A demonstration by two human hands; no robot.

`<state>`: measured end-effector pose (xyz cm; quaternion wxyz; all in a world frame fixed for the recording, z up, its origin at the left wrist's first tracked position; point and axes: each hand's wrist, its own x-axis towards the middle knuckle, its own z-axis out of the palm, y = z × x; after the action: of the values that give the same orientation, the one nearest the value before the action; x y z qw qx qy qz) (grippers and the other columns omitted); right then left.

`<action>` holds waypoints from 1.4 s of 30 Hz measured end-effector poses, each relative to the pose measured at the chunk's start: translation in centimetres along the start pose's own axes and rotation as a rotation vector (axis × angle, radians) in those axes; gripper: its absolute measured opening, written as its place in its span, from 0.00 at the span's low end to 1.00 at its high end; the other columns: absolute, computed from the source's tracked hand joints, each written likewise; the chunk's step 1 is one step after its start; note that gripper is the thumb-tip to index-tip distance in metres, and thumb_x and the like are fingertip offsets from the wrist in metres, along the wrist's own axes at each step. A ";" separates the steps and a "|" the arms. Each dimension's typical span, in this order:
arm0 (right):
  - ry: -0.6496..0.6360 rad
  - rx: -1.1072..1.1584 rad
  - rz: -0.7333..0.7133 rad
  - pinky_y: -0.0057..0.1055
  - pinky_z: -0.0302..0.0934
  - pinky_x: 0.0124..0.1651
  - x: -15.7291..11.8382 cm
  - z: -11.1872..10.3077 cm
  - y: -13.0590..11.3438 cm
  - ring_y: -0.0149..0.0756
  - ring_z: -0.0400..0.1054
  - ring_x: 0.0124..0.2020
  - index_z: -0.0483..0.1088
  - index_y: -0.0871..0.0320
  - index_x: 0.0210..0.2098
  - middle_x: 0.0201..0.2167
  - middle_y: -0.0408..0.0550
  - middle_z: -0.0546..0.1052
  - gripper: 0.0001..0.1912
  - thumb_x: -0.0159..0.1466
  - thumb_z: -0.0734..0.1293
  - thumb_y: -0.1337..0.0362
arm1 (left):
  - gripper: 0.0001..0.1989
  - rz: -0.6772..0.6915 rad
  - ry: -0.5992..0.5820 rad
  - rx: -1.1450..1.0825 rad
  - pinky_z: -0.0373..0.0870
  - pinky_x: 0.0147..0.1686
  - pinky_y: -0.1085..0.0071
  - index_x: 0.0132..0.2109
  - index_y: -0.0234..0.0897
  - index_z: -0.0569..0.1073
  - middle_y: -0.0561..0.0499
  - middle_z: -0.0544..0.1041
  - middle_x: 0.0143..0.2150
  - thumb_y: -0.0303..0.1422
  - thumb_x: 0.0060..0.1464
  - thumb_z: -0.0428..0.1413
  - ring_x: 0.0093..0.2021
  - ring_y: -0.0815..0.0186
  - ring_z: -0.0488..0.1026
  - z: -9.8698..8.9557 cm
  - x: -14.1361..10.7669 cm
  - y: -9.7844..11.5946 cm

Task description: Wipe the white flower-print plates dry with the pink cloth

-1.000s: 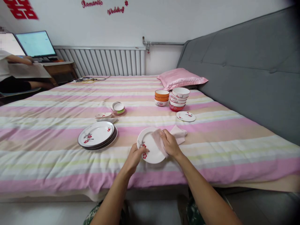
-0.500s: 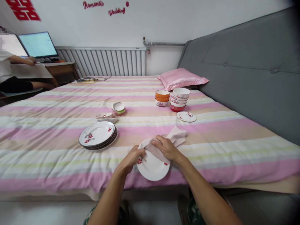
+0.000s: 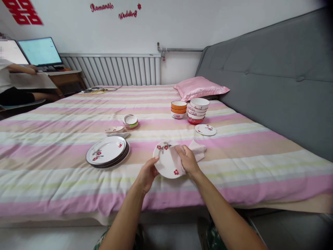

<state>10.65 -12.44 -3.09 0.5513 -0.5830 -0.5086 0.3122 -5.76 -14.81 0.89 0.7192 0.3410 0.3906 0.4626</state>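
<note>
A white plate (image 3: 165, 161) with red flowers is held over the near part of the bed. My left hand (image 3: 147, 174) grips its left edge, thumb on top and fingers underneath. At the right edge, my right hand (image 3: 188, 160) is closed on a pale pink cloth (image 3: 197, 150) and presses it against the plate; part of the cloth trails off to the right. Left of my hands is a stack of plates (image 3: 107, 150) with dark rims. Beyond the cloth, a small flowered plate (image 3: 205, 130) lies flat on the bed.
Stacked orange and white bowls (image 3: 179, 109) stand beside a taller bowl stack (image 3: 198, 111). Small dishes (image 3: 130, 121) and oval dishes (image 3: 114, 130) sit behind the plate stack. A pink pillow (image 3: 200, 87) lies by the grey headboard (image 3: 270, 66). A person (image 3: 15, 80) sits at a desk, far left.
The plate has turned and moved up, away from me, so its flowers show differently. My left hand has shifted to its lower left edge; my right hand and the cloth have moved to its right side.
</note>
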 end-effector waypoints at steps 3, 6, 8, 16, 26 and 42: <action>0.097 -0.035 0.049 0.28 0.50 0.27 0.0 0.7 0.8 0.33 0.58 0.24 0.58 0.54 0.24 0.20 0.39 0.64 0.18 0.59 0.58 0.47 | 0.27 0.075 -0.063 0.117 0.70 0.34 0.69 0.50 0.34 0.71 0.43 0.77 0.43 0.35 0.40 0.63 0.37 0.60 0.74 1.2 0.1 -1.4; 0.141 -0.074 0.060 0.28 0.50 0.28 -0.2 0.9 0.8 0.35 0.59 0.25 0.58 0.54 0.24 0.21 0.40 0.65 0.17 0.59 0.58 0.48 | 0.27 0.106 0.091 0.208 0.70 0.34 0.69 0.49 0.31 0.71 0.41 0.77 0.42 0.34 0.40 0.64 0.37 0.59 0.74 1.5 0.6 -2.6; 0.134 -0.117 0.040 0.29 0.50 0.29 -0.3 0.9 0.4 0.35 0.60 0.25 0.58 0.54 0.24 0.20 0.40 0.65 0.17 0.59 0.58 0.48 | 0.24 0.092 0.140 0.244 0.70 0.33 0.69 0.46 0.29 0.72 0.40 0.78 0.39 0.35 0.40 0.63 0.35 0.60 0.74 1.3 0.8 -2.9; 0.018 -0.233 -0.083 0.28 0.52 0.30 -0.1 0.0 -0.3 0.34 0.62 0.26 0.56 0.54 0.28 0.22 0.39 0.65 0.15 0.63 0.54 0.50 | 0.26 0.077 0.026 0.295 0.70 0.38 0.67 0.48 0.30 0.71 0.42 0.77 0.43 0.33 0.40 0.63 0.40 0.59 0.74 0.4 0.3 -1.3; -0.317 -0.313 -0.193 0.28 0.52 0.30 -0.6 -1.2 -0.5 0.35 0.64 0.27 0.57 0.53 0.30 0.23 0.38 0.66 0.14 0.63 0.54 0.50 | 0.22 -0.106 -0.173 0.500 0.70 0.33 0.68 0.46 0.31 0.70 0.44 0.77 0.38 0.28 0.40 0.61 0.36 0.59 0.73 -2.0 -0.7 -0.2; -0.468 -0.180 -0.223 0.27 0.52 0.31 -1.5 -0.7 -1.6 0.33 0.63 0.28 0.61 0.55 0.30 0.24 0.39 0.68 0.14 0.61 0.60 0.51 | 0.23 -0.192 -0.372 0.457 0.69 0.33 0.71 0.44 0.32 0.74 0.47 0.77 0.34 0.31 0.37 0.65 0.33 0.63 0.73 -3.0 -0.6 1.1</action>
<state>10.50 -14.27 -1.71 0.3959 -0.4820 -0.7089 0.3293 -8.99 -14.64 0.59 0.7234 0.5343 0.3767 0.2222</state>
